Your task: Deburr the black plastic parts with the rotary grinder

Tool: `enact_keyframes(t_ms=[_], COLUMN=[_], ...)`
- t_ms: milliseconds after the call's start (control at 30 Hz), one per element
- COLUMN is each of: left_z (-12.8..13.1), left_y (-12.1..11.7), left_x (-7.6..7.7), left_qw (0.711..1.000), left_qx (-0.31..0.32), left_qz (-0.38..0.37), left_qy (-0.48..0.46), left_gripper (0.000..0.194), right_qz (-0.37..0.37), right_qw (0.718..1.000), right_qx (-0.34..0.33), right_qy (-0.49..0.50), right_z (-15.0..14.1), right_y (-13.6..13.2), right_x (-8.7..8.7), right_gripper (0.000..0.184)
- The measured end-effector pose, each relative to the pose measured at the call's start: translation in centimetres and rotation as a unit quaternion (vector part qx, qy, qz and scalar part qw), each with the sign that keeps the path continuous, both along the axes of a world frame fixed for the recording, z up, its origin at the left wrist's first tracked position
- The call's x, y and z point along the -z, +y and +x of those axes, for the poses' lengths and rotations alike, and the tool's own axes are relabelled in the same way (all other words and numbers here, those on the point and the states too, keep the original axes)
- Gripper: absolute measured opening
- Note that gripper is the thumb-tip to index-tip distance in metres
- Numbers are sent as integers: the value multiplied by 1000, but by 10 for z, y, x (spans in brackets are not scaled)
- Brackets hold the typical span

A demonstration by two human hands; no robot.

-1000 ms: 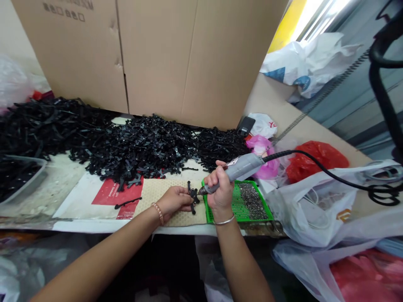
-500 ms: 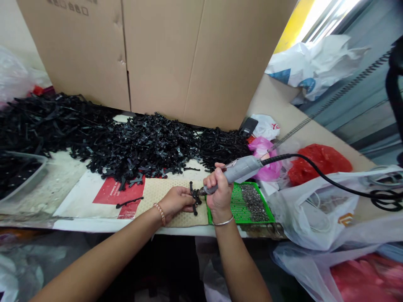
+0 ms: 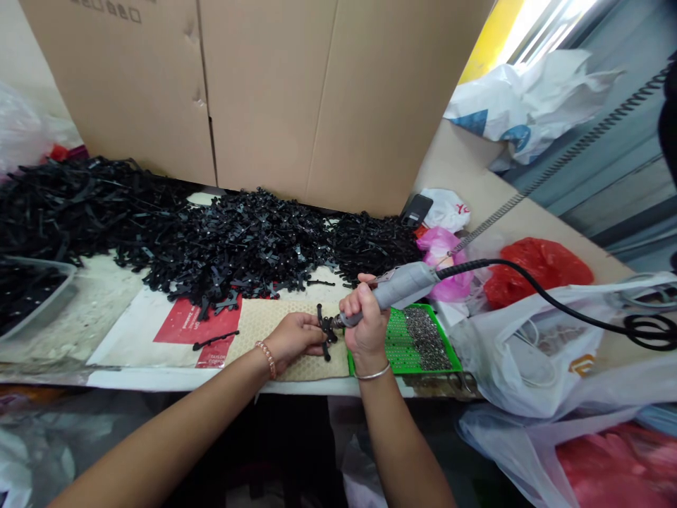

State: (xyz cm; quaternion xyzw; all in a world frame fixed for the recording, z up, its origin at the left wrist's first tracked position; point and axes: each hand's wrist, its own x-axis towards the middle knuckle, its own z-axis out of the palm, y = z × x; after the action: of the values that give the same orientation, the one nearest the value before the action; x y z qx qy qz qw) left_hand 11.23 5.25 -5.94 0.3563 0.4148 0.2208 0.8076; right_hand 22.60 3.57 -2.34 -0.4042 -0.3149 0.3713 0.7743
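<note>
My right hand (image 3: pixel 366 317) is wrapped around a grey electric screwdriver (image 3: pixel 405 286), tilted with its tip down to the left. That tip meets a small black plastic part (image 3: pixel 328 330) with several arms, which my left hand (image 3: pixel 296 339) pinches between thumb and fingers over a beige textured mat (image 3: pixel 254 317). The exact contact point is too small to make out. Close to my right wrist lies a green tray (image 3: pixel 455 365) holding many small metal screws (image 3: pixel 426 339). A single thin black strip (image 3: pixel 216 340) rests left of the mat.
Heaps of black plastic parts (image 3: pixel 243 240) spread along the back before a tall cardboard box (image 3: pixel 264 92). A clear bin (image 3: pixel 66 282) stands at left. The black cable (image 3: pixel 529 282) and a coiled spring (image 3: pixel 550 176) run right, above plastic bags (image 3: pixel 544 271).
The view has shifted very slightly. Both hands, the screwdriver and the black part keep nearly the same position.
</note>
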Motion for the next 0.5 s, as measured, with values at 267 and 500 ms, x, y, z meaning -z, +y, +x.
enact_keyframes(t_ms=[267,500], left_z=[0,0], left_y=[0,-1], left_x=[1,-1], left_qw=[1000,1000], left_qx=[-4,0], left_qz=[-2,-1], left_qy=[-8,-4], left_gripper=[19,16], right_qz=[3,5], right_qw=[1000,1000], right_qx=[5,11], right_qy=[-14,-18], right_z=[0,-1], right_y=[-1,-1], right_x=[0,-1], right_gripper=[26,25])
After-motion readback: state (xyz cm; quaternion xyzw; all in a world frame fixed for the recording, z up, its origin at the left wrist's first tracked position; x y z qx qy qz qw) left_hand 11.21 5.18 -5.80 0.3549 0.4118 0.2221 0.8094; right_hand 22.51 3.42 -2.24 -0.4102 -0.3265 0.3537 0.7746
